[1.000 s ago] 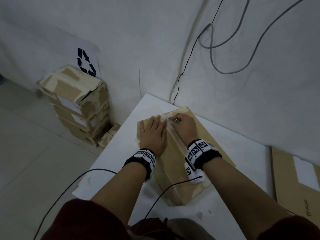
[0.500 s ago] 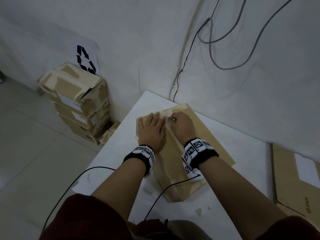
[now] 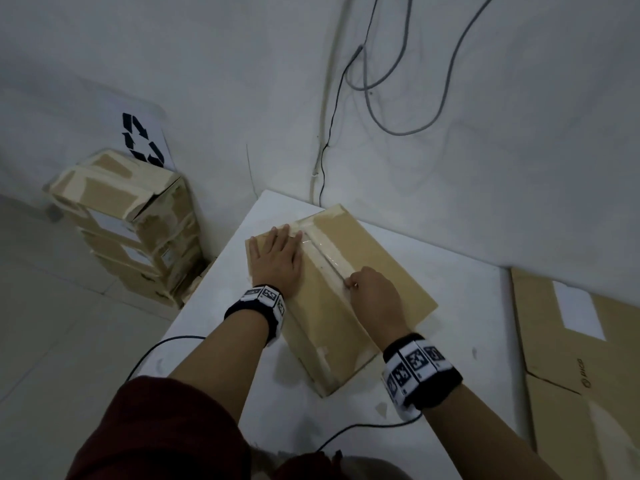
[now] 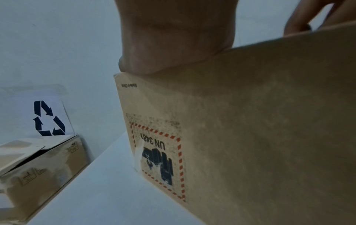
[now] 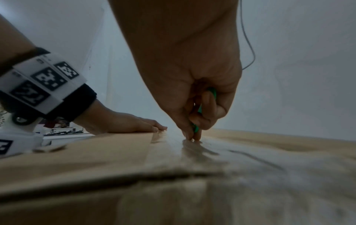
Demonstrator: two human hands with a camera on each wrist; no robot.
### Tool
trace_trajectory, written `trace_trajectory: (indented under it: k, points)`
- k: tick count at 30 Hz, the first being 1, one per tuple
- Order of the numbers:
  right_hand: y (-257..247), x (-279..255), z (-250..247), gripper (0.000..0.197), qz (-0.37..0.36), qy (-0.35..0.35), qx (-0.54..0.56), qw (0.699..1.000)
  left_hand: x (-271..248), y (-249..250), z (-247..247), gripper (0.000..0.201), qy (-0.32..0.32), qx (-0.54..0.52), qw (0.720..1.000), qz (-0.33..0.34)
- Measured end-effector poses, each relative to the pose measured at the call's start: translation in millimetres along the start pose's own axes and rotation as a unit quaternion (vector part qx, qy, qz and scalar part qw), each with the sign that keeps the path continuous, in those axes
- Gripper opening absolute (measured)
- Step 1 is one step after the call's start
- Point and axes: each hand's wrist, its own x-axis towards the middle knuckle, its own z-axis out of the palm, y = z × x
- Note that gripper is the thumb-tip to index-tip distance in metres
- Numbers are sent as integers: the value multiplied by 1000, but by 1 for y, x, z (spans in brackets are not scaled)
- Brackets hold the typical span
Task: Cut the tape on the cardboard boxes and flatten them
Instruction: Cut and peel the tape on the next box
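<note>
- As our right hand (image 3: 375,296) has drawn back along the tape (image 3: 323,258) from the far end, pinching a small green cutter (image 5: 196,128), roughly half the seam looks slit.
- Our left hand (image 3: 275,263) stays flat, fingers spread, pressing the cardboard box (image 3: 381,271) on the white table (image 3: 467,323).

Left hand (image 3: 275,259) lies flat; right hand (image 3: 375,299) pinches.
</note>
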Motion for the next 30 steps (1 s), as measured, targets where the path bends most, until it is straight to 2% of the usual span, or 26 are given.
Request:
trace_trajectory:
  k: [4,7,9,12,18,21,24,30]
  points:
    - [12,-15,2,25,12,18,18,1000,-7,9,-2,52,-31,28,999,16]
    - [10,-15,0,25,15,17,1,1000,-38,34,4,56,-72,11,991,109]
    - [8,-14,-1,26,14,14,-15,1000,-61,47,10,65,-82,20,983,163]
    - [6,-16,-3,26,22,21,-3,1000,-69,47,15,77,-63,6,985,158]
    - [9,-34,-11,25,72,21,10,997,-65,47,11,77,-53,-3,986,161]
    - [19,-52,-12,24,107,18,4,994,-64,46,13,65,-57,-18,987,150]
    - [29,-75,-11,20,133,45,3,990,-64,45,16,52,-41,-32,987,154]
    - [36,-106,-12,24,181,73,15,981,-63,45,17,52,-40,-35,985,166]
